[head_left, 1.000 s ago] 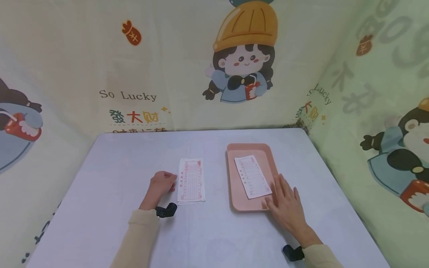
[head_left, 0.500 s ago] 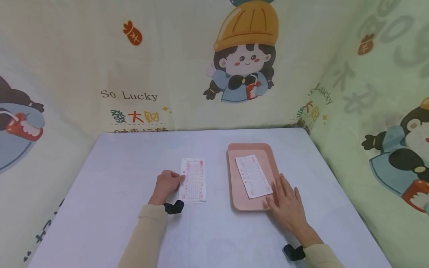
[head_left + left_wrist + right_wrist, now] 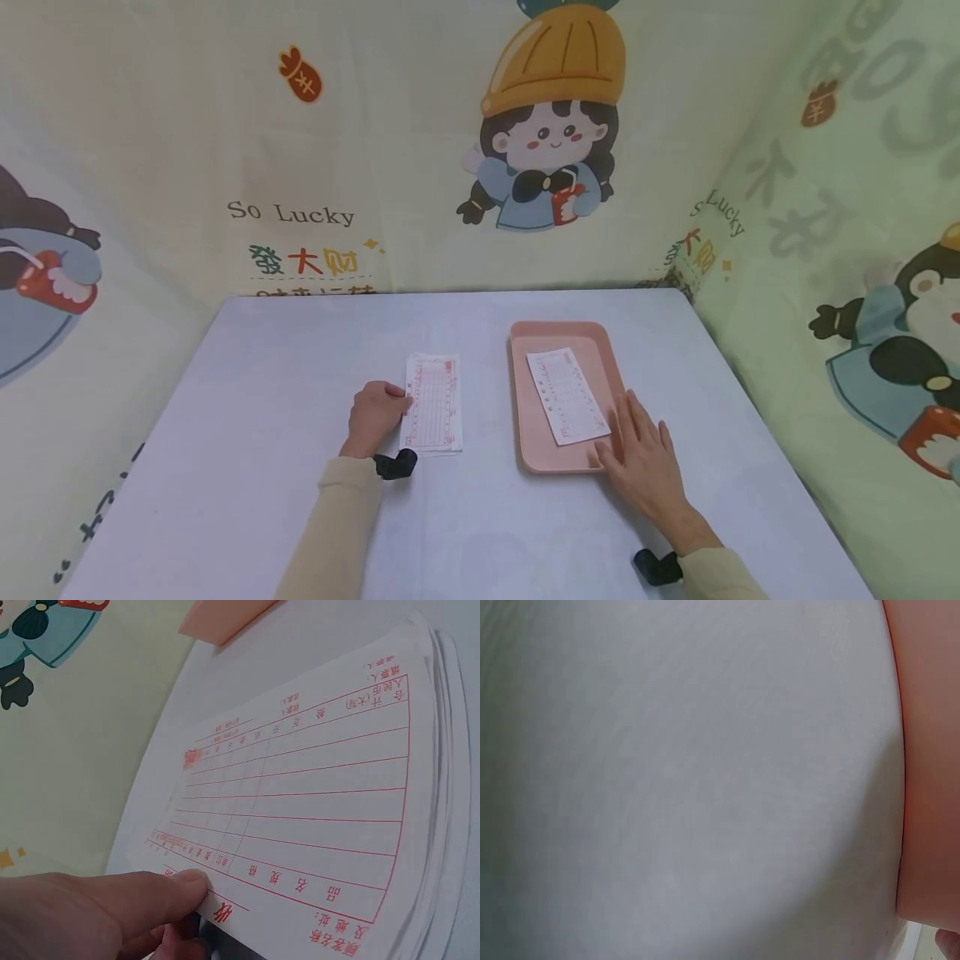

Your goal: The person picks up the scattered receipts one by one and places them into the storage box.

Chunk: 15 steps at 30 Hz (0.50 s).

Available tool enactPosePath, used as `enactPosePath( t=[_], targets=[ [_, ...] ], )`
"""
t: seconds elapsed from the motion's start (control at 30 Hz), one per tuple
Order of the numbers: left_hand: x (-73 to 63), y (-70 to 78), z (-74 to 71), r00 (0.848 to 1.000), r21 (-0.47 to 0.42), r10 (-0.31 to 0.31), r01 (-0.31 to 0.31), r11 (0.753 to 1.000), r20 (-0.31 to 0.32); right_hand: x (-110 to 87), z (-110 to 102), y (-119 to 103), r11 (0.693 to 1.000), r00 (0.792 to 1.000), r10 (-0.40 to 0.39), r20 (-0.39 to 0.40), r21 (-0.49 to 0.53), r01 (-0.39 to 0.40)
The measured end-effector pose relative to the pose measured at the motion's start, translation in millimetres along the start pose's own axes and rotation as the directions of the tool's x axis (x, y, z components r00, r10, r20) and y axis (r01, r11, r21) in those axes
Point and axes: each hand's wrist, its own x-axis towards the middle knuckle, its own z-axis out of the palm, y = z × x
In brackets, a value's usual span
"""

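A stack of white receipt slips [image 3: 432, 408] printed with red lines lies on the table, left of centre. My left hand [image 3: 375, 417] is at its left edge. In the left wrist view the thumb [image 3: 184, 889] presses on the top slip [image 3: 300, 802] and the curled fingers sit under its edge, pinching it. How many slips are between them cannot be seen. At the right a pink tray [image 3: 528, 433] holds one similar slip [image 3: 567, 396], turned at an angle. My right hand [image 3: 645, 462] rests with straight fingers on the tray's right rim; few fingers show in the right wrist view.
The white table [image 3: 480, 533] reaches back to a cloth backdrop [image 3: 405, 125] with cartoon prints. More backdrop cloth hangs at the left and right sides. A black wrist camera [image 3: 395, 464] is near the lower end of the stack.
My left hand has moved right from beside the stack and now grips its left edge. The right hand and the slip in the tray have stayed in place.
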Motion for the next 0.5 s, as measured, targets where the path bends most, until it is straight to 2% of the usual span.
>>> enactPosePath(
  t=[0.3, 0.5],
  targets=[
    [7.1, -5.7, -8.1, 0.996, -0.078, -0.032, 0.039, 0.996, 0.086, -0.6, 1.4, 0.7, 1.0, 1.0, -0.006, -0.005, 0.0, 0.006],
    [9.3, -9.4, -12.2, 0.994, -0.121, -0.03, 0.042, 0.992, 0.103, -0.1, 1.3, 0.8, 1.0, 1.0, -0.009, -0.011, 0.011, 0.009]
  ],
)
